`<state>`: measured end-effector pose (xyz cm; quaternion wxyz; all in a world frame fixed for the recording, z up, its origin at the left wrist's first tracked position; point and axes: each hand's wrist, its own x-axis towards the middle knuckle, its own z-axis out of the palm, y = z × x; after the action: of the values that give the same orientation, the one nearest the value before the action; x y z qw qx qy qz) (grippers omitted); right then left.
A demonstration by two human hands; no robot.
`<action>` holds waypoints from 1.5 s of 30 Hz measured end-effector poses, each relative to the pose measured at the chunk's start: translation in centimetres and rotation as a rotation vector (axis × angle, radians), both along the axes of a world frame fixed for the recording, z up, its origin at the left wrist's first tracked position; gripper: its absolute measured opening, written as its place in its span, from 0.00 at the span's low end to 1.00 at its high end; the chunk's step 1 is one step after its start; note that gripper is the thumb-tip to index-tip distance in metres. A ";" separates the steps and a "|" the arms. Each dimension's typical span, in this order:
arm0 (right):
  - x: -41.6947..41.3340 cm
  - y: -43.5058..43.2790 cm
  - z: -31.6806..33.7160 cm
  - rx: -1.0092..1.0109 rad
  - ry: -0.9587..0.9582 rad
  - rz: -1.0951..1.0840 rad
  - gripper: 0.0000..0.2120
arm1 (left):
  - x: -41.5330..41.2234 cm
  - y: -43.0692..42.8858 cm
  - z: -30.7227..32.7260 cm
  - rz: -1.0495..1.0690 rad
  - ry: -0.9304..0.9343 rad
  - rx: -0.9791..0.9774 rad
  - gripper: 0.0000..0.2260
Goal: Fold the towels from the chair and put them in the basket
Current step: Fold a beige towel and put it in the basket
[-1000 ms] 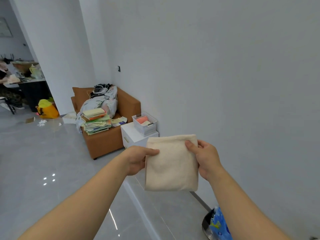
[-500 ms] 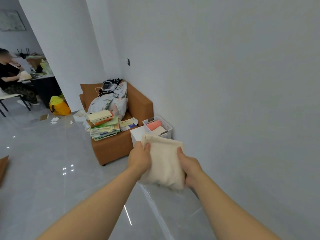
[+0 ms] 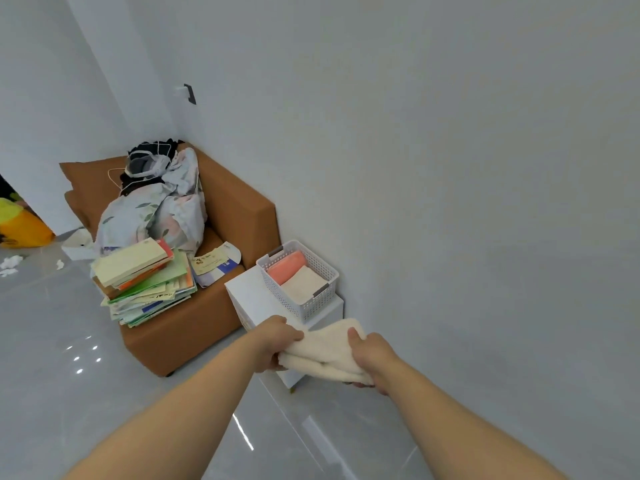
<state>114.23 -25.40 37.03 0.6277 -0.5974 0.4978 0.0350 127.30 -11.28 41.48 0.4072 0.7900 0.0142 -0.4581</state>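
Observation:
I hold a folded cream towel (image 3: pixel 325 351) flat in front of me with both hands. My left hand (image 3: pixel 273 342) grips its left end and my right hand (image 3: pixel 369 356) grips its right end, thumbs on top. Just beyond it a white slatted basket (image 3: pixel 313 308) stands on a small white cabinet (image 3: pixel 249 296). Inside the basket lie a folded orange towel (image 3: pixel 286 268) and a folded cream towel (image 3: pixel 304 284). The towel in my hands is level with the cabinet's near edge, short of the basket.
A brown armchair (image 3: pixel 239 216) left of the cabinet carries a bundle of floral bedding (image 3: pixel 156 216) and a stack of books and papers (image 3: pixel 145 282). The white wall runs close on the right. A yellow bag (image 3: pixel 20 226) sits on the glossy grey floor far left.
I have come closer to the cabinet and basket. The towel has gone from hanging upright between my hands to lying flat and lower, near the basket.

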 end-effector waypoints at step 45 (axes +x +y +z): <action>46.4 -10.1 -27.0 -0.216 0.806 0.113 0.39 | 50.1 -21.8 -36.5 -1.432 -0.443 -0.006 0.36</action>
<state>160.64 -35.51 9.99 0.3138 -0.6247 0.6707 0.2480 177.37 -33.04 4.99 0.0050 0.6787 -0.5868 -0.4415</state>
